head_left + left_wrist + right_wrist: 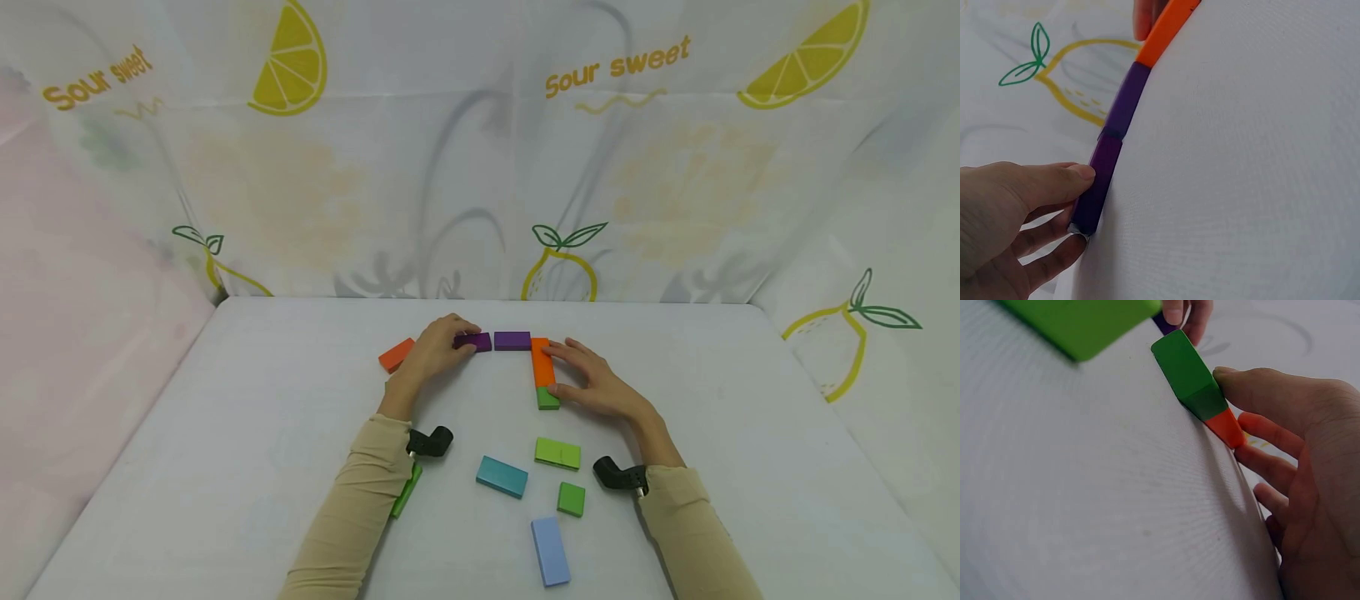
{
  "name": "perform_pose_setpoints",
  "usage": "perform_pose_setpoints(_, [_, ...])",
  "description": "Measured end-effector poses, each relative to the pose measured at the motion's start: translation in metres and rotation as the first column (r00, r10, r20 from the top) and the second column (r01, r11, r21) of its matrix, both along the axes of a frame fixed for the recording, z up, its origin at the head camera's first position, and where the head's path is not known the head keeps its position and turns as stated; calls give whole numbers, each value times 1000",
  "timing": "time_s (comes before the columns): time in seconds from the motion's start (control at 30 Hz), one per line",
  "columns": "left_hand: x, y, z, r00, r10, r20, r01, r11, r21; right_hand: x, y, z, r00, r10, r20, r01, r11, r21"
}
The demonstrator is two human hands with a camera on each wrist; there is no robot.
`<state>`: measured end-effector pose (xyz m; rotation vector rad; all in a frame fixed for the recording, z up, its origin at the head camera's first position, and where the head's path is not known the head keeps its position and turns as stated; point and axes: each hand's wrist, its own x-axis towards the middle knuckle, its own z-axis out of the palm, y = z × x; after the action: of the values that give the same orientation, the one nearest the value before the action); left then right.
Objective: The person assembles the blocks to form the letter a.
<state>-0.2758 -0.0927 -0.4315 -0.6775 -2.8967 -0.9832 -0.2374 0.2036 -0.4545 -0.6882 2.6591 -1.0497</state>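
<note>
My left hand (433,348) pinches a dark purple block (474,342); in the left wrist view the thumb lies on its side and other fingers reach its near end. Beside it, in line, lies a second purple block (512,341). An orange block (542,360) meets that one at a corner and runs toward me, with a green block (548,398) at its near end. My right hand (597,382) rests fingertips on the orange block and its thumb at the green one's side. The right wrist view shows this green block (1185,365) close up.
A red-orange block (394,356) lies left of my left hand. Nearer me are a lime block (558,453), a teal block (502,477), a small green block (571,499) and a light blue block (551,552). My left sleeve partly covers another green block (407,492).
</note>
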Motion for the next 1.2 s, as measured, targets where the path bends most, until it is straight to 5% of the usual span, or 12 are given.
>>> perform_pose_setpoints(1.2, [0,1,-1,1000,1,7,-1,1000,-2,1,-2,3,1000,0,4,0,1000,7])
